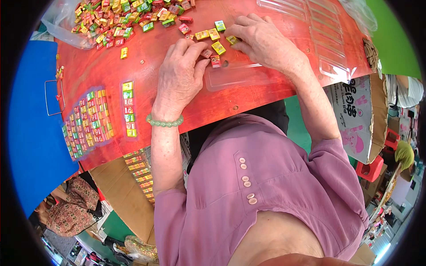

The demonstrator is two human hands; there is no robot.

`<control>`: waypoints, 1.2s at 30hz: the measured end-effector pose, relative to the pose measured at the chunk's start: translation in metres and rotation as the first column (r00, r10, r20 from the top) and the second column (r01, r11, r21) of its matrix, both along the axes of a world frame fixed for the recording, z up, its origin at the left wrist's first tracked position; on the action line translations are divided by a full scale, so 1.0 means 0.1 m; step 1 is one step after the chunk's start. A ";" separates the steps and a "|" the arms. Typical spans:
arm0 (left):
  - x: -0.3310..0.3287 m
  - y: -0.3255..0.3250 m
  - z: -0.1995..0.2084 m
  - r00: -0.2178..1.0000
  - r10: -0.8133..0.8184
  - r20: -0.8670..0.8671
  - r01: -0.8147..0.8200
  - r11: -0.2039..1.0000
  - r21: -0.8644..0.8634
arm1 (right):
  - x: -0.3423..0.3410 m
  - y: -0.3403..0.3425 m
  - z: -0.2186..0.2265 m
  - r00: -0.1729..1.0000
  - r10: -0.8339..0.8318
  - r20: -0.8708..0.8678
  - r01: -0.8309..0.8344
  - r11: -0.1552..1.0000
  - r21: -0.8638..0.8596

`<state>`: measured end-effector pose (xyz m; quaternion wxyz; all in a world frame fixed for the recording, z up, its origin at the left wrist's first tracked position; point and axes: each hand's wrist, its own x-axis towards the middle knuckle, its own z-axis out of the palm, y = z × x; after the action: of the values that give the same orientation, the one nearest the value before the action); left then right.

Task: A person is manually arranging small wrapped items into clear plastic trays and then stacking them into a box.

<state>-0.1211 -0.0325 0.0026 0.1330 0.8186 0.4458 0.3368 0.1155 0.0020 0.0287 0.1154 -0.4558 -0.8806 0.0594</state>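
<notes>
My left hand, with a green bead bracelet at the wrist, has its thumb and forefinger closed about a small red box. Another red box lies just beside those fingertips. Across from it, my right hand pinches a small yellow box between thumb and fingers. Between the hands lie several loose boxes, among them a yellow one and a green-and-white one. Below my right hand, a clear plastic tray rests on the red table.
A heap of small coloured boxes spreads at the far left, beside a clear bag. Nearer, wrapped rows of boxes and one single strip lie flat. Clear trays sit at right. Cardboard cartons stand below the table edge.
</notes>
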 end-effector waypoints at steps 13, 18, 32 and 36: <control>0.00 -0.01 -0.03 0.998 0.059 0.024 -0.057 0.996 -0.069 | -0.05 -0.68 0.10 0.956 0.076 -0.282 -0.121 0.982 -0.144; 0.03 -0.02 -0.01 0.997 0.068 0.040 -0.065 0.996 -0.056 | 0.01 -0.85 -0.03 0.951 0.114 -0.286 -0.137 0.989 -0.060; 0.05 -0.06 0.02 0.993 0.114 -0.036 -0.115 0.993 -0.017 | 0.47 -0.75 0.06 0.907 -0.098 -0.409 0.072 0.994 -0.080; 0.04 -0.07 0.04 0.994 0.103 -0.047 -0.106 0.993 -0.052 | 0.48 -0.51 0.06 0.912 -0.220 -0.347 0.202 0.975 -0.087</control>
<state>-0.1171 -0.0390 0.0062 0.1276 0.7975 0.4999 0.3129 0.1637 -0.0491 0.0343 0.2666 -0.5327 -0.7891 0.1495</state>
